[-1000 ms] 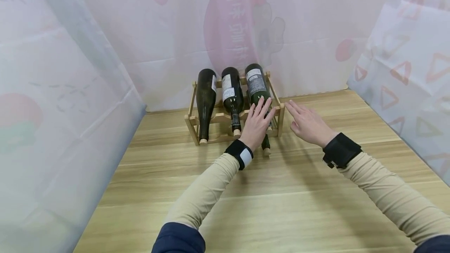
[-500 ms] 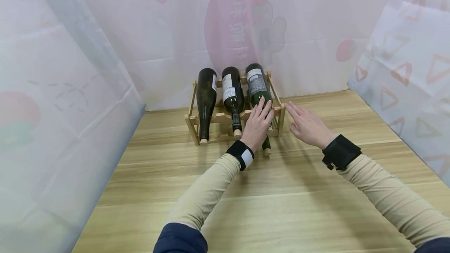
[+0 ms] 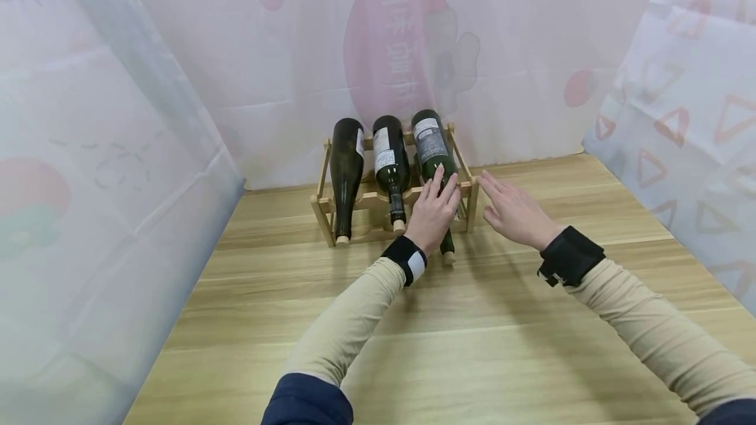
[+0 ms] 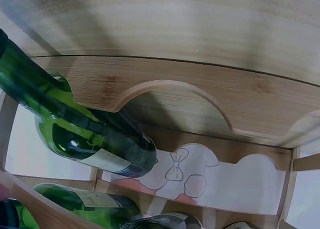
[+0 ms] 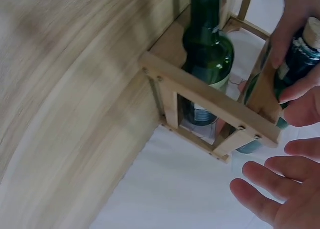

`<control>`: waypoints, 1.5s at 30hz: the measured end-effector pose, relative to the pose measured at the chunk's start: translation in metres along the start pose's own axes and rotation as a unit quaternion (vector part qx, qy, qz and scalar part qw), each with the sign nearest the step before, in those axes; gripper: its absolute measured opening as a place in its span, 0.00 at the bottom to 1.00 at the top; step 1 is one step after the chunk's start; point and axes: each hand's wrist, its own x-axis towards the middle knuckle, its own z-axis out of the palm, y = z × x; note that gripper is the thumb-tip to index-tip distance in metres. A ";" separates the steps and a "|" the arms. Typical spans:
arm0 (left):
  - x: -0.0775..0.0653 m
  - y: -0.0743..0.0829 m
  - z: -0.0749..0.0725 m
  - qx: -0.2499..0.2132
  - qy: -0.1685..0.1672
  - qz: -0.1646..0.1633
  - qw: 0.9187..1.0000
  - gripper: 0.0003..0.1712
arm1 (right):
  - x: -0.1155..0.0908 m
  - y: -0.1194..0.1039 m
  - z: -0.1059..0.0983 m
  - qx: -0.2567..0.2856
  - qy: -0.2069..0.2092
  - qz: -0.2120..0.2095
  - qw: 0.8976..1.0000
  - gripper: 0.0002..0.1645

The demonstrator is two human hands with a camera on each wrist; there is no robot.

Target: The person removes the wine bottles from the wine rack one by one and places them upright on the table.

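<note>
A small wooden wine rack [image 3: 372, 199] stands at the back of the table, with three dark corked wine bottles lying across its upper tier. My left hand [image 3: 432, 218] rests over the right-hand upper wine bottle [image 3: 430, 140], fingers extended along its shoulder and neck. Below it, the neck of a green wine bottle [image 3: 447, 245] sticks out of the lower right slot. That lower green bottle [image 4: 100, 139] shows inside the rack in the left wrist view. My right hand [image 3: 518, 215] holds nothing; its straight fingertips are at the rack's front right corner.
The left upper bottle [image 3: 346, 169] and the middle upper bottle [image 3: 390, 156] point their corks toward me. Beside the lower green bottle, a scooped front rail [image 4: 195, 89] spans the lower tier. Printed cloth [image 3: 283, 71] surrounds the wooden table [image 3: 472, 346] on three sides.
</note>
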 end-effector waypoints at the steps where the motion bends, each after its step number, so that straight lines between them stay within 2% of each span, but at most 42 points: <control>1: 0.000 0.000 0.000 0.002 0.004 0.002 1.000 0.16 | 0.001 0.000 0.000 0.009 0.002 0.000 1.000 0.36; 7: -0.002 -0.004 0.003 0.014 0.017 0.010 1.000 0.16 | 0.011 -0.003 -0.002 0.052 0.013 0.007 0.999 0.35; 17: -0.004 -0.010 0.000 0.010 0.005 0.022 1.000 0.15 | 0.037 -0.008 0.001 0.133 0.051 0.022 0.990 0.32; 24: -0.005 -0.017 -0.005 0.017 -0.001 0.025 1.000 0.16 | 0.052 -0.012 0.002 0.161 0.056 0.026 0.985 0.31; 27: -0.002 -0.019 -0.010 0.016 0.004 0.025 1.000 0.15 | 0.059 -0.012 0.000 0.183 0.056 0.039 0.981 0.30; 30: 0.001 -0.021 -0.016 0.013 0.009 0.030 0.999 0.15 | 0.066 -0.012 -0.004 0.224 0.048 0.066 0.971 0.31; 34: 0.007 -0.021 -0.025 0.006 0.027 0.044 0.999 0.13 | 0.073 -0.010 -0.011 0.288 0.025 0.115 0.950 0.34; 39: 0.013 -0.017 -0.034 0.005 0.047 0.057 0.997 0.12 | 0.081 -0.008 -0.012 0.396 0.012 0.166 0.903 0.38; 43: 0.017 -0.013 -0.040 0.004 0.061 0.061 0.996 0.14 | 0.087 -0.007 -0.014 0.494 -0.006 0.193 0.847 0.42; 45: 0.019 -0.011 -0.044 0.009 0.069 0.064 0.996 0.15 | 0.089 -0.006 -0.017 0.551 -0.023 0.197 0.811 0.44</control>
